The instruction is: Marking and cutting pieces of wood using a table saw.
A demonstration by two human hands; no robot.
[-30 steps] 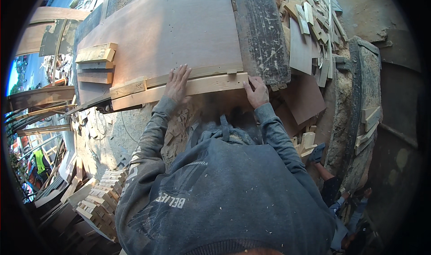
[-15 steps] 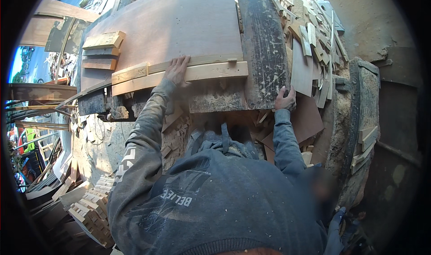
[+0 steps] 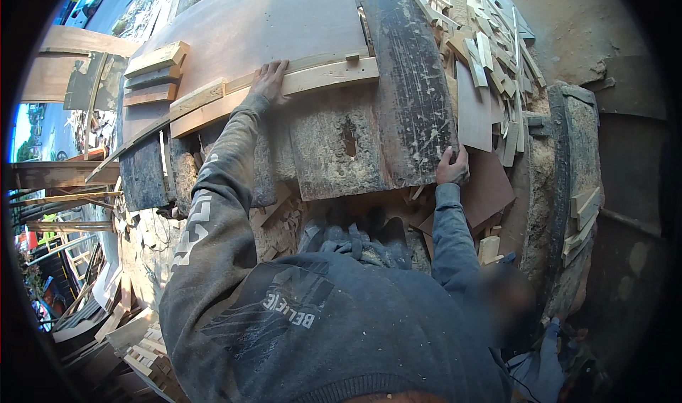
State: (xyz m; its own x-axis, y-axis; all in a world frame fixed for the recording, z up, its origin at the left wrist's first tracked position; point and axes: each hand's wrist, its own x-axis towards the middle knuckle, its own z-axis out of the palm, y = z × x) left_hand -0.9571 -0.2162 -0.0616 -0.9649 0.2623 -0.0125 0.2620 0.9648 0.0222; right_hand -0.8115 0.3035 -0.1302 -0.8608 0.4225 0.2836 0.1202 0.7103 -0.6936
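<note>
Sawdust and timber scraps are covering the ground around a scarred, dark wooden desk point(image 3: 415, 83), and I am looking down on it through the head camera. Smooth plywood point(image 3: 284, 19) is covering much of the desk's top, reaching from the far edge towards the front. Along the plywood's near edge a long pale strip point(image 3: 330, 78) is lying crosswise, with a thinner strip point(image 3: 320, 61) running just behind its right part; a small block point(image 3: 352, 56) is sitting at that thinner strip's right end. Towards the left end, a shorter timber piece point(image 3: 199, 99) is lying against the long strip's far side, and three short blocks point(image 3: 153, 69) are resting side by side near the desk's left edge.

I am seeing the left grip point(image 3: 268, 81) lying over the middle of the long pale strip, fingers stretched out and closed around nothing, their tips pointing towards the plywood. My right grip point(image 3: 452, 169) is resting at the desk's near right corner, thumb and fingers a little apart; I cannot tell whether it is holding that edge firmly. Beyond the desk's right edge, offcuts point(image 3: 490, 48) are lying in a loose heap, and near the right forearm a brown sheet point(image 3: 490, 190) is showing.
</note>
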